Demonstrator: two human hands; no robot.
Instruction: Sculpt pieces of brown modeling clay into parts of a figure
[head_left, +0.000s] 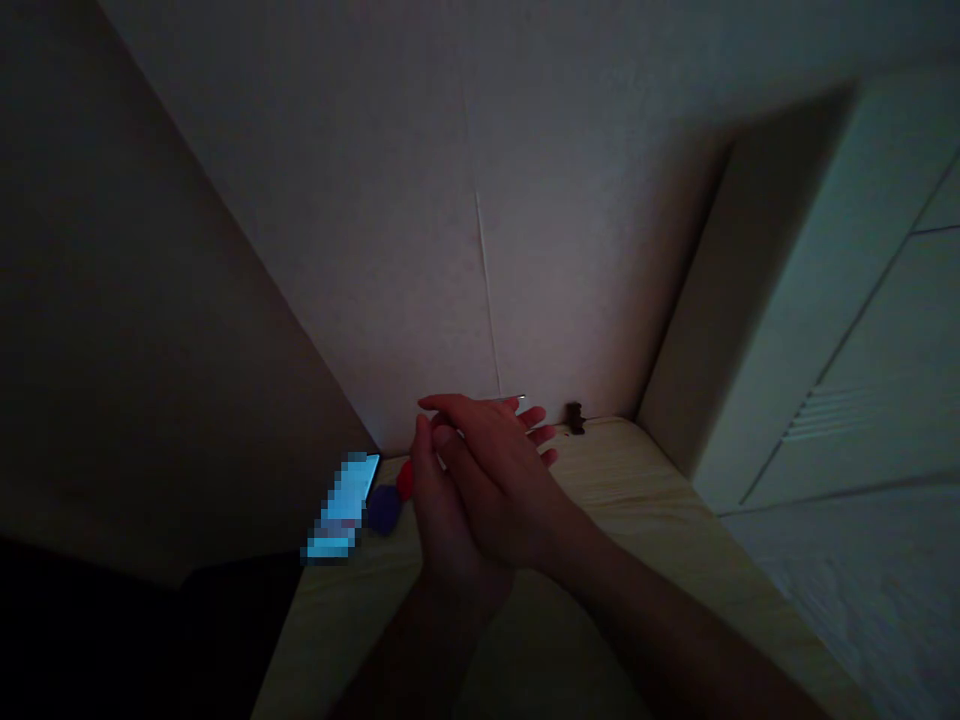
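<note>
My left hand (431, 515) lies underneath, palm turned up, with its fingertips showing beyond the other hand. Across it, my right hand (495, 450) presses down with its fingers extended, so the palms face each other. A trace of red shows in the gap near the thumbs, but what lies between the palms is mostly hidden. Beside the left hand, a red lump (405, 481) and a dark blue-purple lump (384, 511), both looking like modelling clay, rest on the wooden tabletop (360, 630).
A lit phone (343, 505), its screen blurred out, is at the table's left edge. Near the wall (405, 250) is a small dark object (575, 418). A pale cabinet (847, 300) stands at the right. The room is dim.
</note>
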